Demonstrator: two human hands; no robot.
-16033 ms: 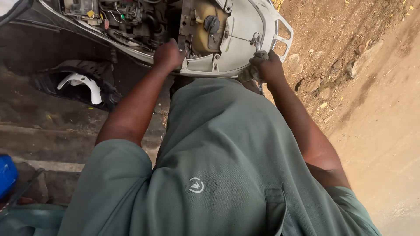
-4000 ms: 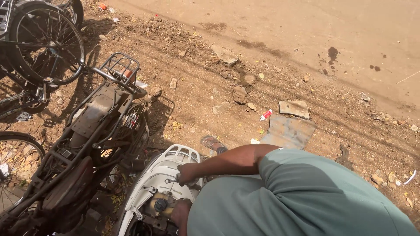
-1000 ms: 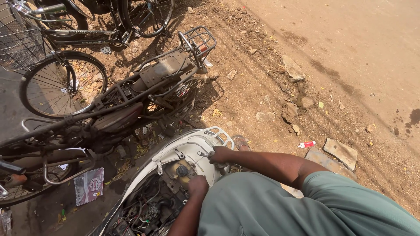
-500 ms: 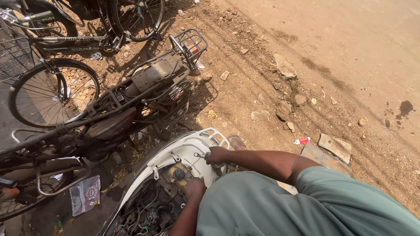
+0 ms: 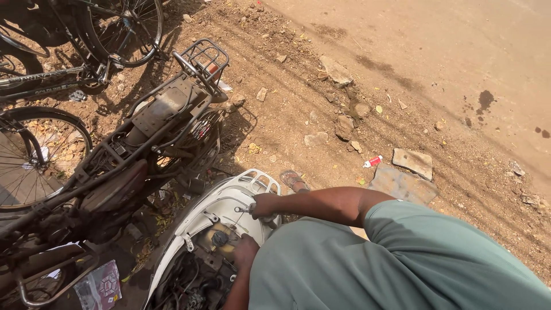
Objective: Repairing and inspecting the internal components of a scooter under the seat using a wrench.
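View swung right, right hand (image 5: 265, 205) grip closed on small tool (image 5: 243, 210), left hand (image 5: 245, 251) grip unclear, red-white packet (image 5: 372, 162) beyond.

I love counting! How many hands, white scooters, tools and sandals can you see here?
Hands: 2, left hand and right hand
White scooter: 1
Small metal tool: 1
Sandal: 1
Total: 5

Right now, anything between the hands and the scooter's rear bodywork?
Nothing visible. The right hand grips a small metal tool whose tip already meets the white scooter body. The left hand sits beside the tank cap, nothing between them.
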